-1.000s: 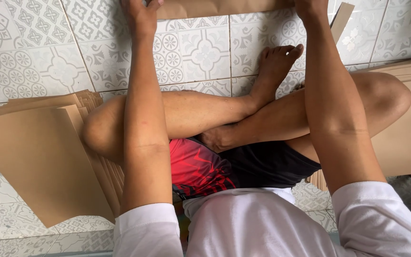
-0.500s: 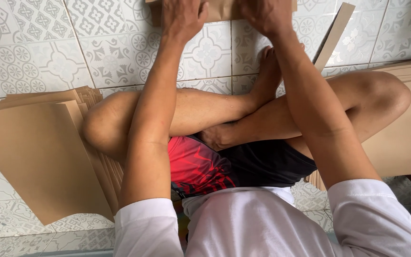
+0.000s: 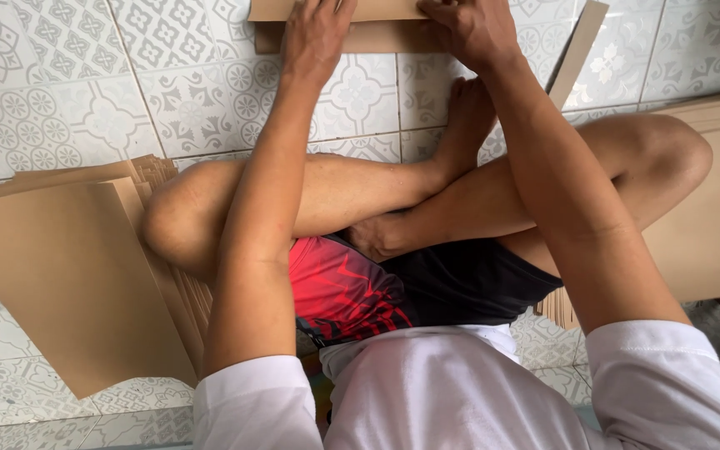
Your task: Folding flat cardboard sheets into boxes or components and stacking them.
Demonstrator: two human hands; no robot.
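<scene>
The folded cardboard piece (image 3: 377, 25) lies flat on the patterned tile floor (image 3: 60, 92) at the far edge of view, just beyond your crossed legs, its far part cut off by the frame.

Your left hand (image 3: 317, 33) lies palm down on the near left part of that piece, fingers spread and flat, pressing rather than gripping. Your right hand (image 3: 472, 29) rests on its right part, fingers curled down onto the surface; you cannot tell from here whether they close round an edge.

Against the frame a second ago: both hands then sat at the very top edge of view, wider apart, with only a sliver of the piece showing. Half a second ago they had drawn nearer to you and closer together. Now the hands and the piece sit nearer again, with more of the brown surface in view.

A narrow cardboard strip (image 3: 575, 50) lies slanted just right of the piece. A stack of flat cardboard sheets (image 3: 68, 275) lies at near left, touching your left knee. Another cardboard stack (image 3: 710, 225) lies at right, under your right knee.
</scene>
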